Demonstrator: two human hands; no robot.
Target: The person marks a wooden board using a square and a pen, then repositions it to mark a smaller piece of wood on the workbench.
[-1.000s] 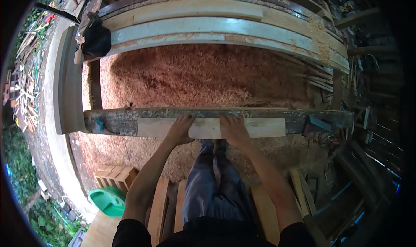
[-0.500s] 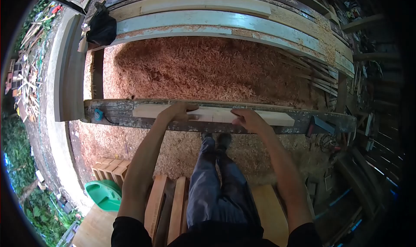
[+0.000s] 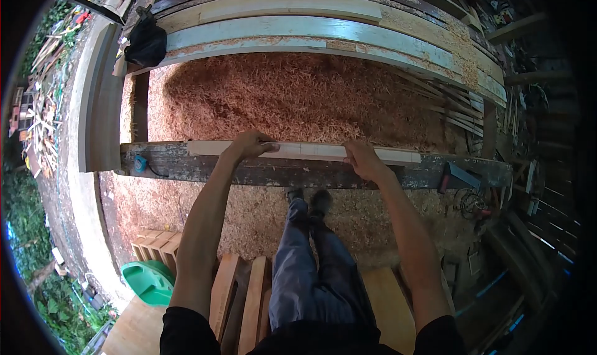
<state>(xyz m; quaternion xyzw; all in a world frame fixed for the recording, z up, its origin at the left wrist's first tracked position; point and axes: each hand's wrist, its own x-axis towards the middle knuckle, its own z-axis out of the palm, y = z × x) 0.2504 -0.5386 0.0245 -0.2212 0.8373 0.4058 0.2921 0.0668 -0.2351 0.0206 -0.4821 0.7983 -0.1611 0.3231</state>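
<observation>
A pale wooden strip (image 3: 311, 150) lies lengthwise along the far edge of the dark, worn beam (image 3: 261, 174). My left hand (image 3: 250, 146) grips the strip left of its middle, thumb on the near side and fingers over the top. To the right, my right hand (image 3: 362, 159) holds the same strip, its fingers wrapped over it. Thin pencil-like lines cross the wood between my hands. A blue tape measure (image 3: 140, 164) sits at the beam's left end, and a square-like tool with a blue-grey blade (image 3: 464, 176) rests at the right.
Across the shavings-covered floor (image 3: 261, 100) runs a bench of long boards (image 3: 298, 28) with a black bag (image 3: 146, 42) at its left end. Nearer are a green tub (image 3: 147, 283), stacked wooden blocks (image 3: 155, 244) and planks (image 3: 254, 299). Cables (image 3: 471, 202) hang at the right.
Both hands and the strip have moved away from me, from the middle of the beam to its far edge. The strip now looks narrower, turned onto another face.
</observation>
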